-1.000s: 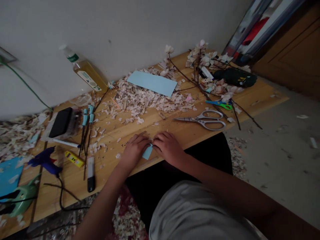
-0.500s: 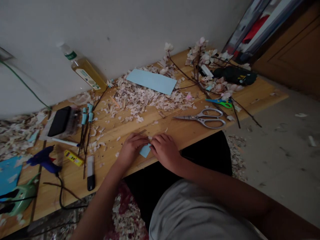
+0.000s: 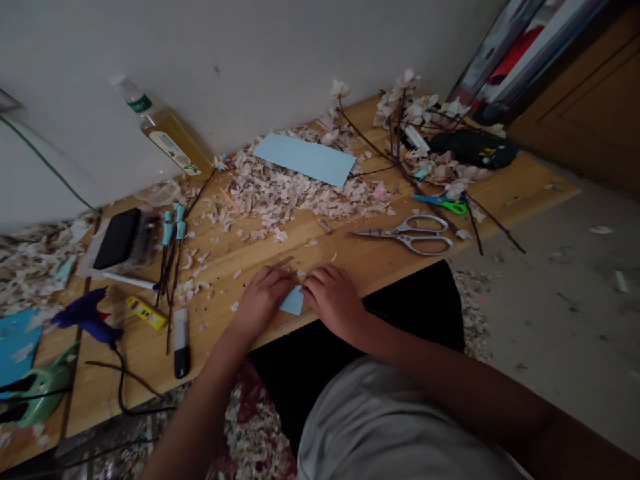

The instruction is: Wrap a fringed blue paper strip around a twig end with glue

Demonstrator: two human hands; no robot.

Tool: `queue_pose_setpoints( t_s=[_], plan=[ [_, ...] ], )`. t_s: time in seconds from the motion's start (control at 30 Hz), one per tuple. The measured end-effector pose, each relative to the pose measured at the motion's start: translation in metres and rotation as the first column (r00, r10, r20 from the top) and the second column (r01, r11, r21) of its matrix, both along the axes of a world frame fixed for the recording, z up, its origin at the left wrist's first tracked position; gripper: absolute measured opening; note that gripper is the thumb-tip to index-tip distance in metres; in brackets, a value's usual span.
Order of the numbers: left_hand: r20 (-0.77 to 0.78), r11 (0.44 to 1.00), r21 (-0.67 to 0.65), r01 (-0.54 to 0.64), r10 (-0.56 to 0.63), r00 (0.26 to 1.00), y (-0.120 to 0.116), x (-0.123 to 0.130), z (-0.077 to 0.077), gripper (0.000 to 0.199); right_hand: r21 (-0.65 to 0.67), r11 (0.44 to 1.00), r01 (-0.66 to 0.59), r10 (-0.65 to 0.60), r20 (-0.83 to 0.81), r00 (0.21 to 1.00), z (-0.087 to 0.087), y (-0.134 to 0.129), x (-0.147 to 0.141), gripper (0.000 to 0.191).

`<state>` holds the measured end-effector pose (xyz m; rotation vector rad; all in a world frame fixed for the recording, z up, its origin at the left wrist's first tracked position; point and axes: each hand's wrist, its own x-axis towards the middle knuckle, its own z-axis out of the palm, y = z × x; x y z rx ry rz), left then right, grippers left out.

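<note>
Near the front edge of the wooden table (image 3: 300,250), a small piece of light blue paper (image 3: 293,303) lies between my hands. My left hand (image 3: 265,293) is closed on its left side, fingers bent over the top. From the other side my right hand (image 3: 333,297) pinches the paper's upper right corner. The fingers cover the paper's upper edge. Beyond them, a larger light blue sheet (image 3: 304,159) rests on a heap of pale petal-like flakes (image 3: 280,193). Silver scissors (image 3: 407,235) lie to the right of my hands.
At left are a blue glue gun (image 3: 90,317), a yellow box (image 3: 147,313), a utility knife (image 3: 181,343), blue-tipped twigs (image 3: 173,253) and a black phone (image 3: 118,239). A bottle (image 3: 167,137) leans by the wall. Flowering branches (image 3: 400,127) and green-handled scissors (image 3: 450,203) lie at right.
The small blue paper has turned slightly between my hands, its lower corner shifting right. Both hands stay in nearly the same place, and the view has shifted a little.
</note>
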<state>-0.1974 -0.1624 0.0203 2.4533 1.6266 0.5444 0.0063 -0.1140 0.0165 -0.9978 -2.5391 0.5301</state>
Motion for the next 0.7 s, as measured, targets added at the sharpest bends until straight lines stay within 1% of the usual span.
queue_pose_setpoints(
  t_s=[0.1,0.2,0.27,0.37,0.5,0.6,0.7],
  plan=[
    [-0.056,1.0,0.018,-0.012,0.013,0.998,-0.004,0.0,0.002,0.016,-0.016,1.0,0.005,-0.005,-0.006,1.0,-0.003,0.0,0.001,0.009],
    [-0.052,0.999,0.032,-0.011,0.013,0.999,-0.006,0.001,0.007,0.016,-0.036,0.999,-0.007,0.007,-0.006,1.0,-0.002,0.0,0.001,0.007],
    [-0.048,1.0,0.015,-0.005,0.006,0.999,-0.005,0.001,0.01,0.018,-0.029,1.0,-0.006,0.006,0.001,1.0,-0.001,0.0,0.002,0.006],
    [-0.072,0.999,-0.051,0.005,-0.009,0.997,-0.003,0.001,0.012,0.02,0.005,1.0,-0.021,0.021,0.002,1.0,0.001,-0.003,0.004,0.005],
    [-0.059,0.995,-0.104,0.012,-0.018,0.998,-0.003,-0.002,0.01,0.018,0.003,0.998,-0.069,0.069,-0.039,0.997,0.001,-0.006,0.006,0.01],
    [-0.034,0.995,-0.092,0.027,-0.03,0.999,-0.004,-0.004,0.006,0.018,-0.037,0.998,-0.05,0.047,-0.068,0.997,-0.002,-0.005,0.006,0.013],
    [-0.015,0.996,-0.079,0.042,-0.043,0.999,-0.004,-0.006,0.003,0.018,-0.054,0.998,-0.035,0.031,-0.057,0.998,-0.004,-0.004,0.004,0.014]
  ],
)
